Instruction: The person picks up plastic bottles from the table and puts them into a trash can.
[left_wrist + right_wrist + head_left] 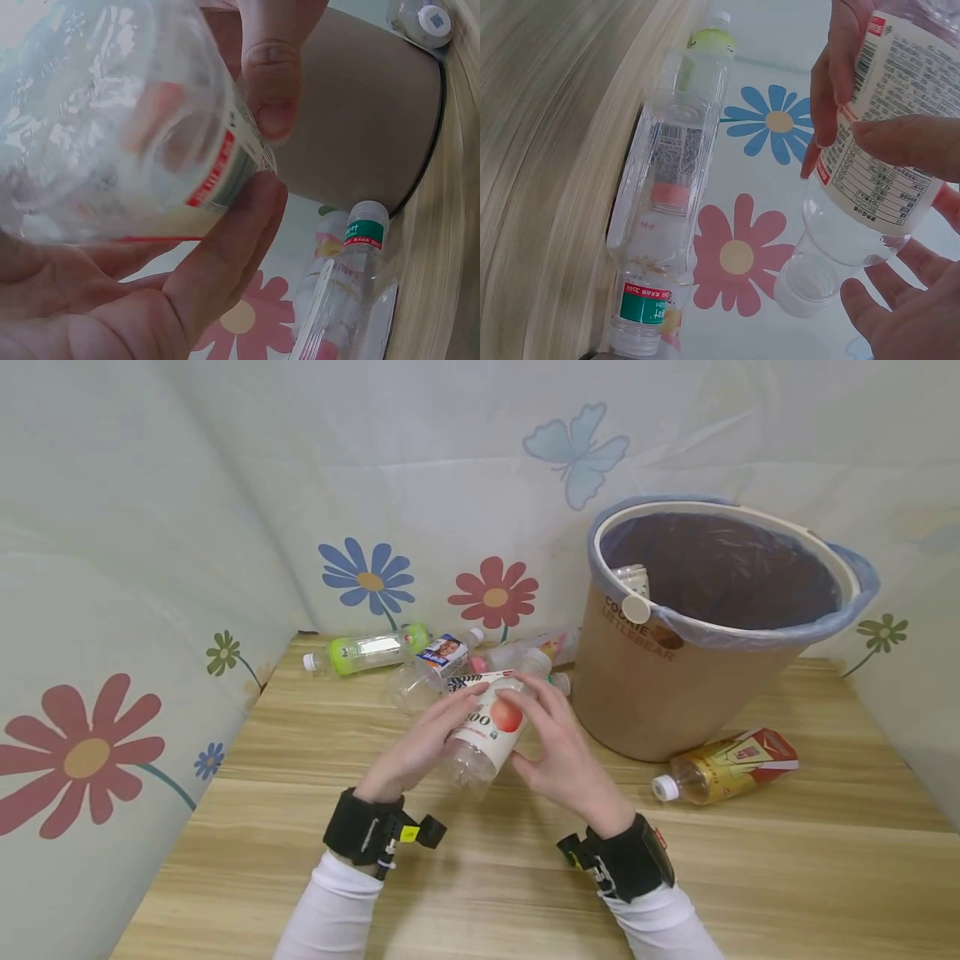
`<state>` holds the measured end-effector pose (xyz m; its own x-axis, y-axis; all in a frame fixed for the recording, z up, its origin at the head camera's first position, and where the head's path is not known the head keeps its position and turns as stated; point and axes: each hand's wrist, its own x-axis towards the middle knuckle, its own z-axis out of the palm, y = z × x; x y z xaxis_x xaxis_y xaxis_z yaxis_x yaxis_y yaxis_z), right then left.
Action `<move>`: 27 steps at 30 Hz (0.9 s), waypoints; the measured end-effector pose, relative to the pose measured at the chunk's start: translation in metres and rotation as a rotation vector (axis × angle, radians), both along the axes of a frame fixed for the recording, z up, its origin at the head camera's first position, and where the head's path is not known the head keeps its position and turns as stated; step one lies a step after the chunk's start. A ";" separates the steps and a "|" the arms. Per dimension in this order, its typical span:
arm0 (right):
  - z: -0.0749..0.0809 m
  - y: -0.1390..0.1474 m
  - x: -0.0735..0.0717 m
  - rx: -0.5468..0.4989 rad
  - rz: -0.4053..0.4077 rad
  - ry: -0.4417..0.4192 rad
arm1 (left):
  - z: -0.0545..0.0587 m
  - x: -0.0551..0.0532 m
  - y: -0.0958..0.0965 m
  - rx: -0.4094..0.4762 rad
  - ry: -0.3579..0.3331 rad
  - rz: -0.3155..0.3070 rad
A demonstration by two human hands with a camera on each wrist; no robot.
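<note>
Head view from where I stand: a person's left hand [420,743] and right hand [558,752] both grasp a clear peach-label bottle [491,727], tilted, its base toward the person, above the middle of the tabletop [510,877]. Their fingers are spread only as far as the bottle's girth.

That view gives me the peach picture; right wrist shows the label's fine print instead, with the right thumb laid across it and the left fingers on the opposite side. Left wrist brings the clear base up close, and also shows a printed code on a white cap beside the bin [652,693].

A teal-banded bottle [641,307] reads clearly from both wrists but barely peeks out from above. By the tabletop's far left corner lies a green bottle [375,649], a blue-labelled bottle [442,652] near it; a yellow bottle [735,768] lies toward the right edge.
</note>
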<state>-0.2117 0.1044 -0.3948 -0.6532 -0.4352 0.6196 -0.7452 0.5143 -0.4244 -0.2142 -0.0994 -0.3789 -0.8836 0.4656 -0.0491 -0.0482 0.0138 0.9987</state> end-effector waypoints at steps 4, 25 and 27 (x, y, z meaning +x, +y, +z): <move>0.001 0.002 0.000 -0.014 -0.016 -0.020 | 0.001 -0.001 -0.002 -0.002 0.011 -0.001; 0.001 0.005 -0.002 -0.142 -0.013 -0.036 | 0.000 -0.001 0.000 0.052 0.028 0.029; 0.001 0.005 -0.002 -0.168 -0.018 -0.040 | 0.000 -0.002 0.001 0.046 0.038 0.042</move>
<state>-0.2136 0.1090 -0.3933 -0.6856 -0.3155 0.6560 -0.7173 0.4465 -0.5349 -0.2158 -0.0985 -0.3789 -0.9030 0.4295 0.0048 -0.0104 -0.0330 0.9994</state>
